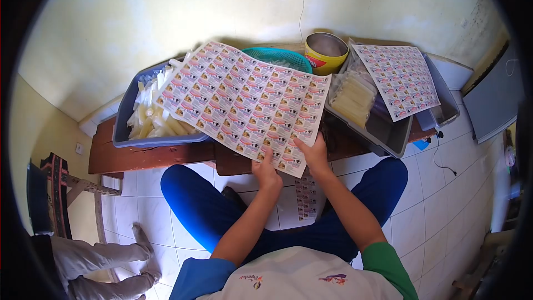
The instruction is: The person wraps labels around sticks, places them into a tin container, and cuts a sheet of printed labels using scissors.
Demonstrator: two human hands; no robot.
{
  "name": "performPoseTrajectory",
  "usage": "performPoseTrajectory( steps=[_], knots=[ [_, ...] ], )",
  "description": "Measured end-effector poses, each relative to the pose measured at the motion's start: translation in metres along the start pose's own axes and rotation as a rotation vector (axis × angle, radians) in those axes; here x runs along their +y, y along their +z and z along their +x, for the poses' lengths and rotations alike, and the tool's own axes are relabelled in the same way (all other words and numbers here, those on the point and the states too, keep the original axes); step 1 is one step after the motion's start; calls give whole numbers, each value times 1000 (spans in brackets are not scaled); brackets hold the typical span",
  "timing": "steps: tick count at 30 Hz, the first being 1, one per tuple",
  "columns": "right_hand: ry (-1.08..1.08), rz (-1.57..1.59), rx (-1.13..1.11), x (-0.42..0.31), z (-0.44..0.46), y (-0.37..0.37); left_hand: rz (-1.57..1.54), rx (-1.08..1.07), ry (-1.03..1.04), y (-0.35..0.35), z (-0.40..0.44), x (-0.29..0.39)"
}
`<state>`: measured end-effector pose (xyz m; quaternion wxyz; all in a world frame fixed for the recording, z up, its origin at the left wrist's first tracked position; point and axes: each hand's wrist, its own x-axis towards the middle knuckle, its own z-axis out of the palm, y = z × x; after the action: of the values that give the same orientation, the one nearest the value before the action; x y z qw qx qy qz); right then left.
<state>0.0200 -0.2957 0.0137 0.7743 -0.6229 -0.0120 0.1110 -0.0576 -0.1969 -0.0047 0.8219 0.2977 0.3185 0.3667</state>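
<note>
A large sheet of printed labels (244, 100), with rows of small repeated pictures, is spread out in front of me, tilted over the bench. My left hand (267, 173) grips its lower edge, thumb on top of the print. Close to the lower right corner, my right hand (314, 154) pinches the same sheet, thumb on top. The fingers of both hands are partly hidden under the paper. Behind and left of the sheet, a grey tray (161, 140) holds pale filled plastic tubes (152, 114). A strip of labels (306, 199) shows below the sheet, between my legs.
A second label sheet (397, 78) lies over grey bins (401, 134) at the right, beside bagged pale sticks (353, 99). Behind stand a teal basket (277, 55) and a yellow tin (324, 55). These rest on a wooden bench (139, 156). Another person's legs (105, 258) are at lower left.
</note>
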Motion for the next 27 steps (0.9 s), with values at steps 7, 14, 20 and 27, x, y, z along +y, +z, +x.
performPoseTrajectory(
  steps=[7,14,20,27],
  knots=[
    [-253,-617,-174,-32,31,-6,81,20,-110,-9,44,47],
    [-455,-663,-152,-95,32,10,325,-8,228,11,11,57],
    [-478,-700,-170,-128,37,28,301,-29,451,36,-8,78],
    [-499,-965,-268,-62,68,23,310,-41,112,14,4,57]
  ],
)
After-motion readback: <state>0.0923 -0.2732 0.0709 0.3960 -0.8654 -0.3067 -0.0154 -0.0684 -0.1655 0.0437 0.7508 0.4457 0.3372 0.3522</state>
